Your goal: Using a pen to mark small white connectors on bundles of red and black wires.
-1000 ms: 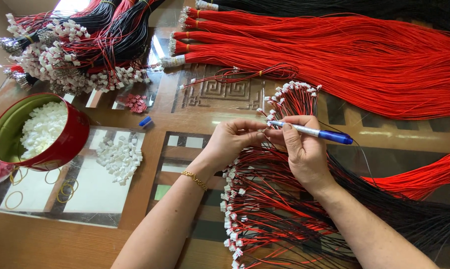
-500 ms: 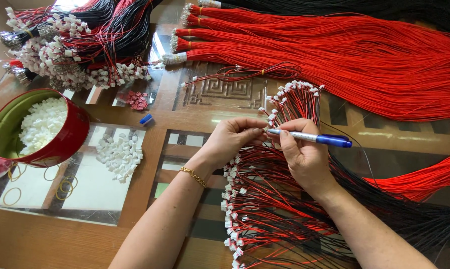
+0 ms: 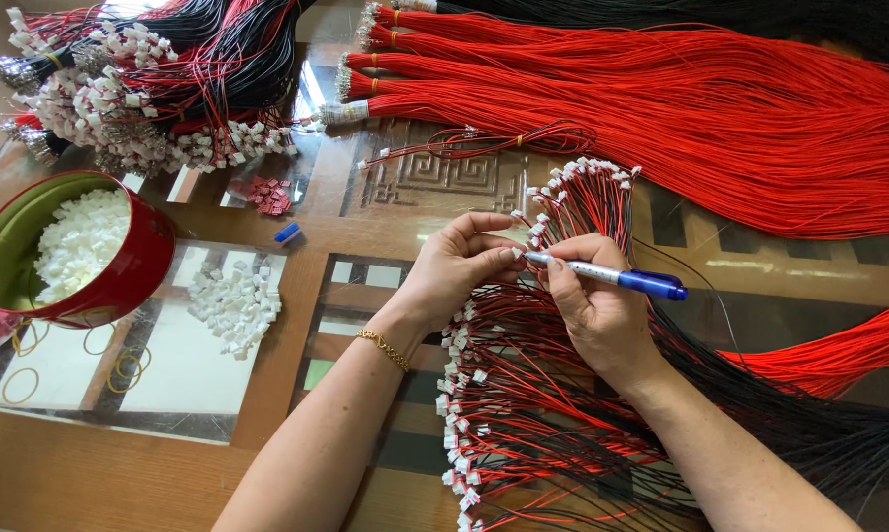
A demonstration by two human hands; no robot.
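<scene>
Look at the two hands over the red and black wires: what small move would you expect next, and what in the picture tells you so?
Probably a slight push of the pen tip into the white connector pinched by the left hand. The right hand holds the pen with its tip already against those fingertips, above the fanned wires.

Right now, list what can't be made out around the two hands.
Head view only:
- Pen tip: hidden between the fingertips of the left hand and right hand.
- What the fingertips pinch: too small, covered by them.
- Red tin: left side cut off by the frame edge.
- Wire bundle: lower end cut off at the bottom edge.
</scene>
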